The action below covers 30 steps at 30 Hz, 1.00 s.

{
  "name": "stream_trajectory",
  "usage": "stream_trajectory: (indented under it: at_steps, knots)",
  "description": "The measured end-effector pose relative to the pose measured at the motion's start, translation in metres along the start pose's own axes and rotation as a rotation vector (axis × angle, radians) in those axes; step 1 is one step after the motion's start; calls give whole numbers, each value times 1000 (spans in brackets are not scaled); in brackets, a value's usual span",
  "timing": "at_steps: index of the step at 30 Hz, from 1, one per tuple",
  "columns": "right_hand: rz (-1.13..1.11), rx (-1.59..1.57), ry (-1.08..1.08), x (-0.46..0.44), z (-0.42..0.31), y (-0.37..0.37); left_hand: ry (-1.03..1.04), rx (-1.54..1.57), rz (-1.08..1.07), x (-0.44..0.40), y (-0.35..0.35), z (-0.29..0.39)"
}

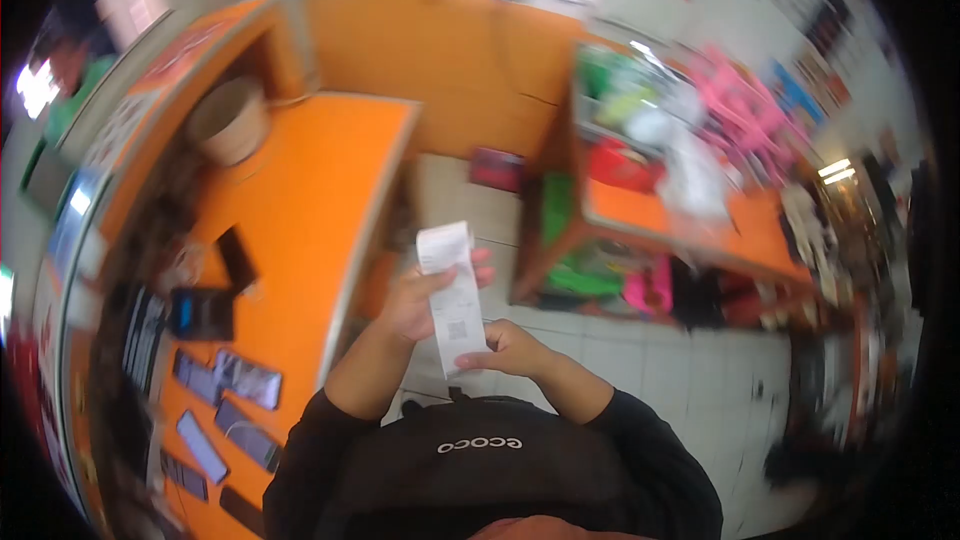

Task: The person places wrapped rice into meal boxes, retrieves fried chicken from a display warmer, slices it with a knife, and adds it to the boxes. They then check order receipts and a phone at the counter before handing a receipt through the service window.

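Observation:
A long white paper receipt [456,305] hangs in front of my chest, printed with a square code near its lower part and curled over at the top. My left hand [412,302] grips its upper part, thumb across the front and fingertips showing beyond the right edge. Lower down, my right hand [505,350] pinches the receipt near its bottom end, the thumb lying over the paper. The fine print is too blurred to read.
Left stands an orange counter [330,170] with several phones [250,380] and a round bin [230,120]. At right, an orange table [640,208] bears plastic bags [692,170] and pink items [740,100]. A person in green [85,90] is at far left.

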State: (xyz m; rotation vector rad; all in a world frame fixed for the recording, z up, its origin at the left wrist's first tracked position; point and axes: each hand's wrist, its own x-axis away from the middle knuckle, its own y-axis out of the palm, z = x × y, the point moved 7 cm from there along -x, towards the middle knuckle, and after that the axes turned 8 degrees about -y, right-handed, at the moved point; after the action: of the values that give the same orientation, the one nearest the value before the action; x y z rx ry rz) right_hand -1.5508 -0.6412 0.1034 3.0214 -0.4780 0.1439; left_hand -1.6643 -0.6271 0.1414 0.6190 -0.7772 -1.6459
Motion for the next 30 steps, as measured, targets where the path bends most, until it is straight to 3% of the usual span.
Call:
stream_trajectory:
  at_steps: [1, 4, 5, 7, 10, 13, 14, 16, 21, 22, 24, 25, 28, 30]
  knots:
    - [54, 58, 20, 39, -1, -18, 11, 57, -54, -26, 29, -21]
    - [348, 187, 59, 165, 23, -82, -262, -55, -251, -102, 89, -135]
    - [485, 185, 51, 212, 32, -101, -265, -185, -206, -124, 114, -182]
    - [735, 178, 73, 308, 71, -137, -328, -441, -340, -151, 188, -281]
    - [1229, -371, 81, 459, 118, -163, -535, -714, -333, -177, 215, -457]
    - [1604, -421, -57, 562, 121, -173, -988, -348, -361, -163, 253, -533]
    - [1693, -464, -109, 590, 125, -178, -936, -459, -505, -161, 271, -547]
    - [1711, -537, -233, 624, 154, -203, -800, -675, -782, -157, 308, -569]
    - [1671, -539, -397, 675, 172, -288, -726, -736, -634, -228, 321, -644]
    - [1664, -565, -404, 689, 171, -309, -796, -698, -635, -247, 331, -659]
    - [1651, -621, -403, 717, 167, -346, -944, -610, -626, -283, 350, -685]
    - [1653, -542, -381, 733, 164, -371, -903, -688, -740, -304, 372, -693]
    - [1621, -348, -274, 786, 147, -436, -906, -673, -754, -366, 414, -746]
    - [1550, -271, -196, 813, 142, -475, -787, -767, -748, -410, 453, -762]
